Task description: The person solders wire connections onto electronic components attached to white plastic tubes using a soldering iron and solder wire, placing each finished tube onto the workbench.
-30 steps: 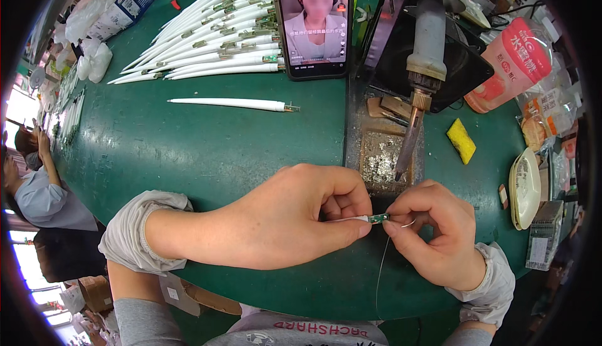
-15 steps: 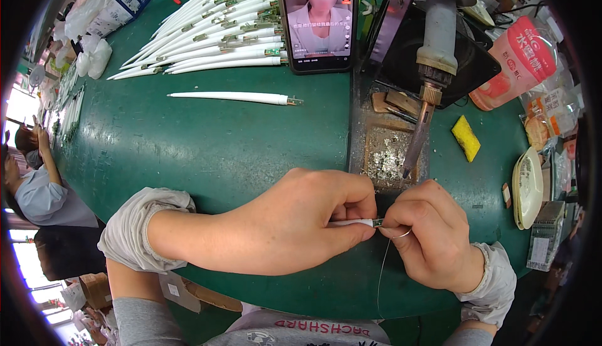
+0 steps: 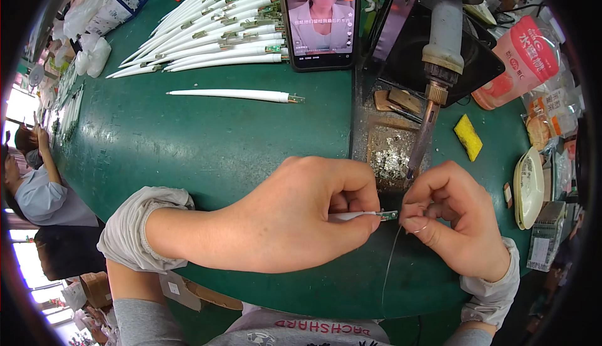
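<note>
My left hand (image 3: pixel 282 217) pinches a white pen-shaped tube (image 3: pixel 389 215) between thumb and fingers. A small green circuit board sticks out of its end toward the right; the rest is hidden in the hand. Beside it, my right hand (image 3: pixel 461 220) is closed with thumb and fingertips on a thin solder wire (image 3: pixel 390 264), which trails down toward the table's front edge. A soldering iron (image 3: pixel 443 45) hangs tip down above a tray of solder bits (image 3: pixel 395 130), just above the gap between my hands. Another white tube (image 3: pixel 232 95) with a board end lies alone on the green table.
Several white tubes with board ends (image 3: pixel 232 42) lie in a fan at the back. A phone (image 3: pixel 322 64) stands beside them. To the right are a yellow sponge (image 3: pixel 468 137), a pink bag (image 3: pixel 520 64) and pale dishes (image 3: pixel 530 186). A person (image 3: pixel 41 189) sits at the left.
My right hand has moved right and slightly up with the wire, away from the board end. The board now shows more fully past my left fingertips.
</note>
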{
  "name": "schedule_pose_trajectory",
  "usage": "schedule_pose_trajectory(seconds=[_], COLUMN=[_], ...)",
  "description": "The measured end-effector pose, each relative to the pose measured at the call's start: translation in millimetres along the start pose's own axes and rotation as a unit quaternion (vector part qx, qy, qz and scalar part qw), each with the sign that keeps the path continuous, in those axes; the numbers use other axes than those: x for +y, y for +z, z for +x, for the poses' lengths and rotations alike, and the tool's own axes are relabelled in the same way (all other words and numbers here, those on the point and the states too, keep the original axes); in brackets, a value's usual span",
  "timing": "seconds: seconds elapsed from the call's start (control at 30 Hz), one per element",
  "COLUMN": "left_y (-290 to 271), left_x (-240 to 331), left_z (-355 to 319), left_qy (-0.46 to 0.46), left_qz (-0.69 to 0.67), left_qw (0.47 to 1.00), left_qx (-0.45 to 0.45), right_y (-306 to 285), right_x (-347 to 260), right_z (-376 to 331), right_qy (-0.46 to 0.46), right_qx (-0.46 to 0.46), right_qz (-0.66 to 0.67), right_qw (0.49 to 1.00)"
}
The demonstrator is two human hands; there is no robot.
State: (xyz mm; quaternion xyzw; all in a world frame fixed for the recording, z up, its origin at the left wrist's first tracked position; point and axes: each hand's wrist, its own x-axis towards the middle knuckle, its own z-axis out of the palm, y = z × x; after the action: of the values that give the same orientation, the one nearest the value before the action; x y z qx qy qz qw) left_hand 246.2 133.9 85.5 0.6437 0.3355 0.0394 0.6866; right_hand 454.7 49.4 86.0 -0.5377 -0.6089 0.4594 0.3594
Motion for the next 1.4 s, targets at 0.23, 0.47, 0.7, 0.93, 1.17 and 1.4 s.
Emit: schedule_pose_trajectory(seconds=[0.23,0.47,0.7,0.93,1.17,1.4], left_y=[-2.8,-6.9,-5.3,-6.4,-6.6,-8.0], left_x=[1.2,7.4,7.8,6.5,7.1,5.5], left_z=[-0.2,2.5,4.0,5.9,3.6,5.3], left_qy=[0.006,0.033,0.078,0.134,0.144,0.164], left_qz=[-0.015,-0.036,0.017,0.021,0.016,0.029], left_qw=[1.000,0.999,0.995,0.988,0.987,0.984], left_qx=[0.020,0.025,0.059,0.069,0.062,0.056], right_y=[-1.1,2.3,8.3,12.0,8.3,8.0], right_x=[-11.8,-19.0,-8.2,-3.3,2.6,6.2], right_z=[1.5,3.2,2.7,5.7,6.1,6.7], right_qy=[0.083,0.106,0.034,0.012,0.010,-0.001], right_qx=[-0.009,0.025,0.061,0.085,0.056,0.044], right_qz=[0.039,0.092,0.088,0.150,0.202,0.212], right_qw=[0.996,0.990,0.994,0.985,0.978,0.976])
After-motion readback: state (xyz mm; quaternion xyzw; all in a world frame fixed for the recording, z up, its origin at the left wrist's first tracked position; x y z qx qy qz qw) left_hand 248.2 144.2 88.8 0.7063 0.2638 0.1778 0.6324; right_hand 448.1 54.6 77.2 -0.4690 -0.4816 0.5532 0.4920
